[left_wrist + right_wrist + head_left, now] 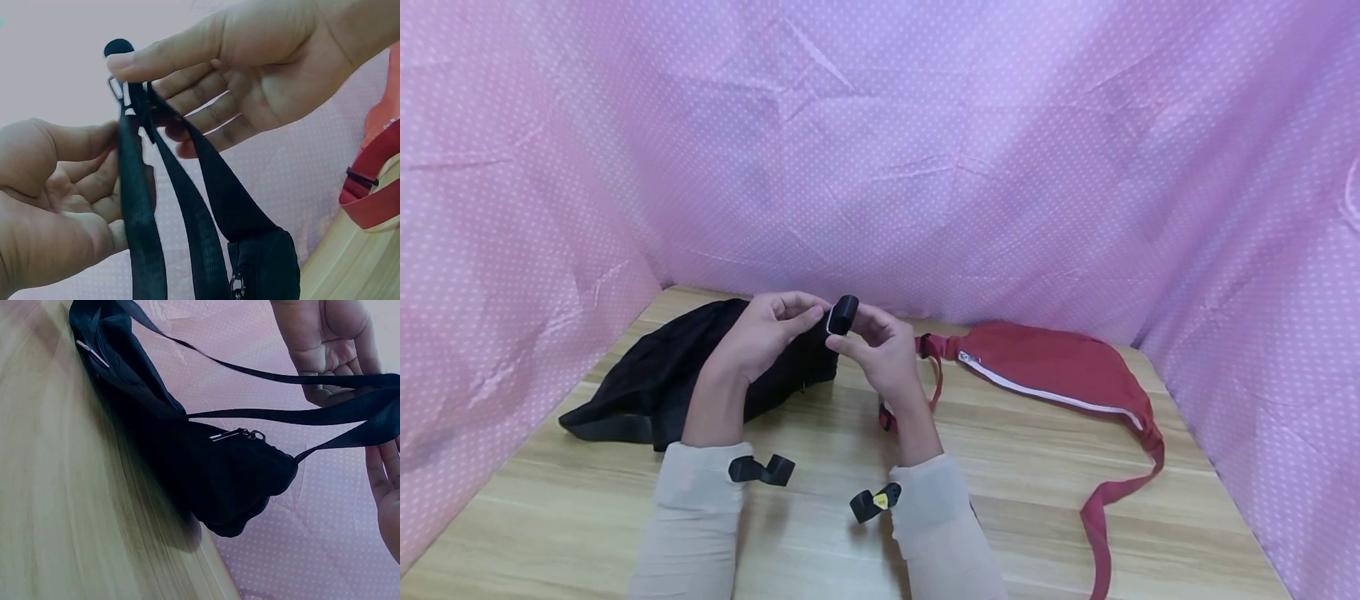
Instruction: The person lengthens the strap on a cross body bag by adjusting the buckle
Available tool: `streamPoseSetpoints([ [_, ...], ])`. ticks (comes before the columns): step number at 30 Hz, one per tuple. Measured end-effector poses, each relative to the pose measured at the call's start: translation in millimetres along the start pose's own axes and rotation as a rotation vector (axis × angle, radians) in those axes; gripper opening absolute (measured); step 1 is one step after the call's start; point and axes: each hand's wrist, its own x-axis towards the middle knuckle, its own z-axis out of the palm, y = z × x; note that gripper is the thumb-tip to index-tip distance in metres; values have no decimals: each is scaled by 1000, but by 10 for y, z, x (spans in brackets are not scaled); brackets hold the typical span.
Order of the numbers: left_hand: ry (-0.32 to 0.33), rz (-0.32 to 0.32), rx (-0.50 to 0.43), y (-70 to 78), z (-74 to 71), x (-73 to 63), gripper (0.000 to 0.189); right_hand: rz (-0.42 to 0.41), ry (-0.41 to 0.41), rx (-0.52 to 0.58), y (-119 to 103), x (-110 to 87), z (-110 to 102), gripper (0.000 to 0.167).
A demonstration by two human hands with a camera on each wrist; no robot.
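A black fabric bag (700,367) sits on the table's left side, with zippers visible in the right wrist view. Its black strap (200,250) rises to both hands and passes through a small metal slider (124,94). In the head view, my left hand (763,333) pinches the strap on the left of the slider. Opposite it, my right hand (883,350) holds the looped strap end (846,312) between thumb and fingers. The left wrist view shows the right thumb pressing on the strap just above the slider.
A red waist bag (1052,362) with a white zipper lies at the right. Its red strap (1101,517) trails toward the near edge, and a buckle (887,417) lies by my right forearm. Pink dotted cloth (880,150) encloses the wooden table (820,533).
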Motion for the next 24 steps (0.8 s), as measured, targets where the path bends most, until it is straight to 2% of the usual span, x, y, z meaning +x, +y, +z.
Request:
streamPoseSetpoints([
  [4,-30,0,112,-18,-52,-19,30,11,56,21,-18,-1,-1,42],
  [7,-27,-25,205,-35,-94,-26,30,13,76,21,-32,1,-3,42],
  [9,-20,-28,232,-49,-116,-28,28,18,79,16,-42,-2,-7,42],
  [12,-37,-2,186,-64,-122,-30,26,19,67,28,-40,-11,-10,43],
  [14,-49,7,121,-68,-107,-24,24,18,45,39,-36,-14,-10,43],
  [19,-30,-4,-31,-29,2,-3,21,27,-1,52,-25,-18,-6,40],
  [22,-14,-5,-44,-3,51,7,28,27,25,50,-23,-20,-7,40],
  [24,-2,-19,-6,-3,38,3,35,22,63,45,-22,-19,-10,39],
])
